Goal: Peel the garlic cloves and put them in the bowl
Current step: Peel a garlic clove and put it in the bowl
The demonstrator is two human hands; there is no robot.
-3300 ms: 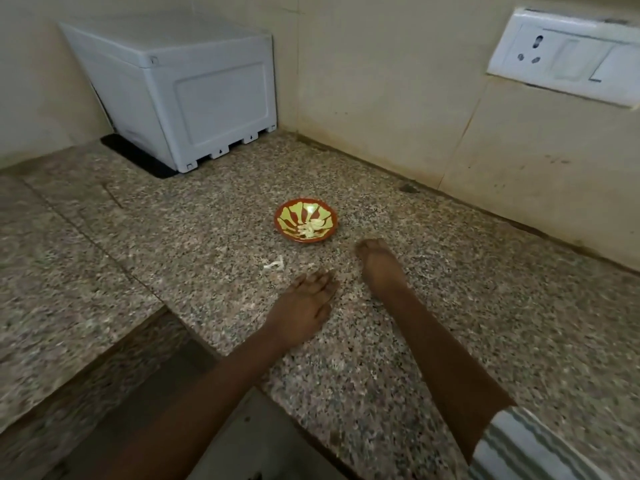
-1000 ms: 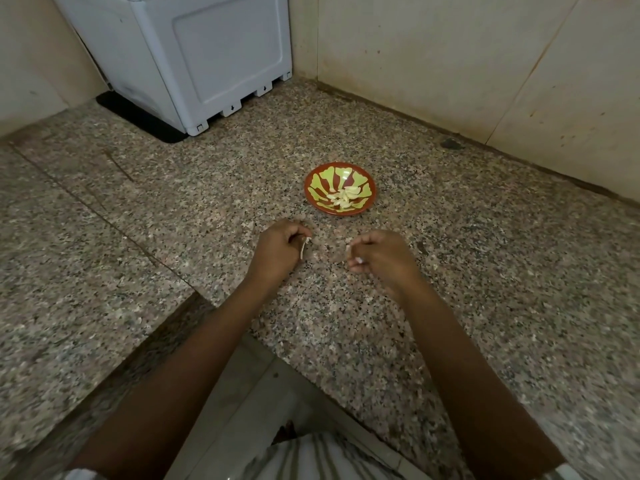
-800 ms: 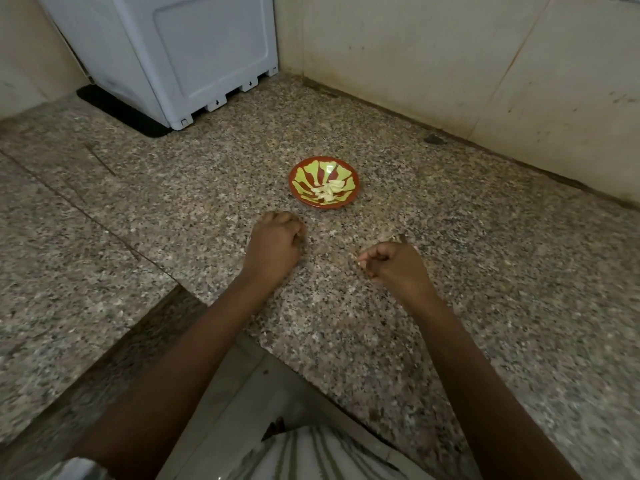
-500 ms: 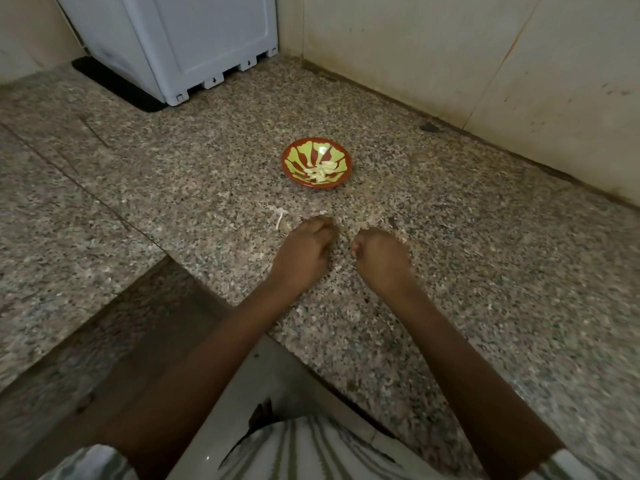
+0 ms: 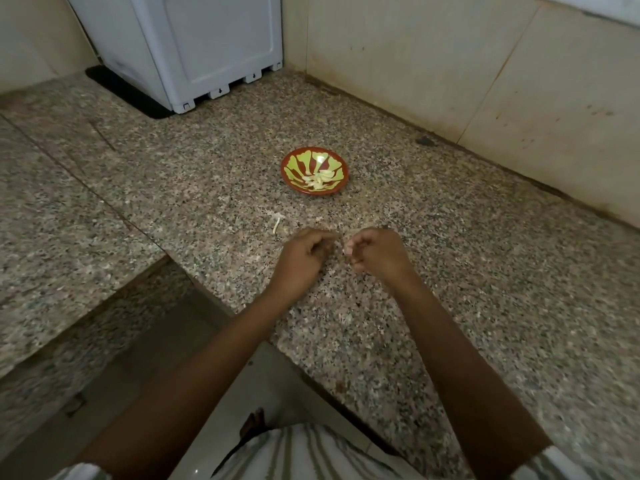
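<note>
A red bowl with yellow-green stripes (image 5: 294, 168) stands on the granite counter and holds several peeled garlic cloves (image 5: 320, 177). In front of it my left hand (image 5: 303, 256) and my right hand (image 5: 379, 252) hover close together just above the counter, fingers curled and fingertips facing each other. A small pale garlic clove (image 5: 343, 244) shows between the fingertips, pinched from both sides and mostly hidden by the fingers. A thin strip of garlic peel (image 5: 276, 225) lies on the counter to the left of my left hand.
A white plastic box (image 5: 194, 46) sits on a black mat in the back left corner. Tiled walls (image 5: 450, 64) close off the back and right. The counter (image 5: 485, 271) steps down to a lower ledge (image 5: 52, 237) on the left, and its front edge runs below my forearms.
Both hands have lifted off the counter and curled, fingertips brought together around a small pale piece. The view has shifted slightly; the bowl has stayed where it stood.
</note>
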